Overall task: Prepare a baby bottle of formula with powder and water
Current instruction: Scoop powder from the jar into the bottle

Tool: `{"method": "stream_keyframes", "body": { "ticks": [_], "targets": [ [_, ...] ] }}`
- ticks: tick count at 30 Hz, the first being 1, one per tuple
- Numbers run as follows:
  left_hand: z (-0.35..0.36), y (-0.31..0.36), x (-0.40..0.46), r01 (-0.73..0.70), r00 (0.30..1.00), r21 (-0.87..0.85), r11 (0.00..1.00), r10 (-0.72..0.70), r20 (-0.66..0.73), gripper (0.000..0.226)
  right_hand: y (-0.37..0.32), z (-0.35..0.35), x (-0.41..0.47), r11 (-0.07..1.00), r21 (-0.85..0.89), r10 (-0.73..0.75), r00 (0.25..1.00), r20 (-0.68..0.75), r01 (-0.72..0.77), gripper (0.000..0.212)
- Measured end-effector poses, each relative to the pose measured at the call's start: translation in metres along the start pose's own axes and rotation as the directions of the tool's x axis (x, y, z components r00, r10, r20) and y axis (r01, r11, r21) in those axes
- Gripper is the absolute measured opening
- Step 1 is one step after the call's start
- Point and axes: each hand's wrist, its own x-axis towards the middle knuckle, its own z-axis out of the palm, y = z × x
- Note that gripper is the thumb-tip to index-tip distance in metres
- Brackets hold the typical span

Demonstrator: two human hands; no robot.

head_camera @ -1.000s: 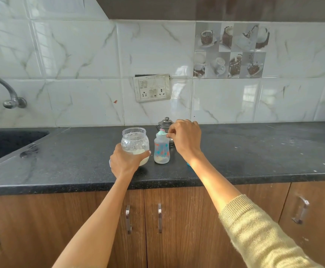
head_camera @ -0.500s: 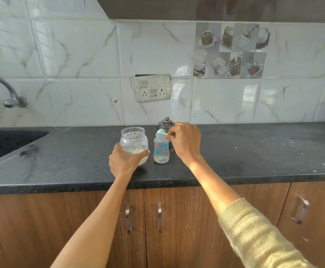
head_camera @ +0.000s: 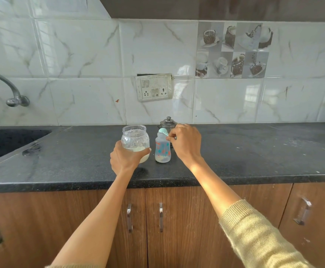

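Note:
A small open baby bottle [head_camera: 162, 149] with red and teal dots stands on the black countertop [head_camera: 254, 151], a little white powder at its bottom. My right hand [head_camera: 185, 144] pinches a teal scoop [head_camera: 163, 131] tipped over the bottle's mouth. Just left of the bottle, my left hand [head_camera: 125, 159] grips an open clear glass jar [head_camera: 135, 139] that holds white powder in its lower part.
A small steel lidded pot [head_camera: 168, 122] stands behind the bottle against the tiled wall. A sink [head_camera: 7, 140] with a tap [head_camera: 9, 89] lies at the far left. A socket panel [head_camera: 154, 87] sits on the wall. Cabinet doors [head_camera: 177, 219] run below the counter.
The scoop in my right hand has tipped further over the bottle's mouth. My left hand keeps its hold on the jar in much the same place.

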Motion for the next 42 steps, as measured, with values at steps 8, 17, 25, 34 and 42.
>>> {"method": "stream_keyframes", "body": {
  "ticks": [8,17,25,34,42],
  "targets": [
    [-0.001,0.002,0.005,-0.009,1.000,-0.002,1.000,0.009,-0.001,0.085,-0.004,-0.006,0.013,0.911,0.308,0.281,0.959,0.019,-0.273,0.010],
    [-0.005,0.008,0.008,-0.016,1.000,-0.010,1.000,0.016,-0.004,0.086,0.009,-0.013,0.023,0.318,0.648,0.640,0.661,0.392,-0.692,0.027],
    [-0.008,0.009,0.006,-0.013,1.000,-0.005,1.000,0.012,-0.013,0.084,0.015,-0.011,0.015,-0.135,0.511,0.613,0.334,0.716,-0.849,0.015],
    [-0.007,0.009,0.006,-0.008,1.000,0.004,1.000,0.008,-0.017,0.085,0.015,-0.012,0.016,-0.209,0.490,0.589,0.291,0.754,-0.846,0.017],
    [-0.006,0.015,0.007,-0.007,1.000,-0.004,1.000,0.007,-0.006,0.084,-0.009,-0.020,0.038,-0.219,0.634,0.573,0.428,0.699,-0.742,0.017]
  ]
}}
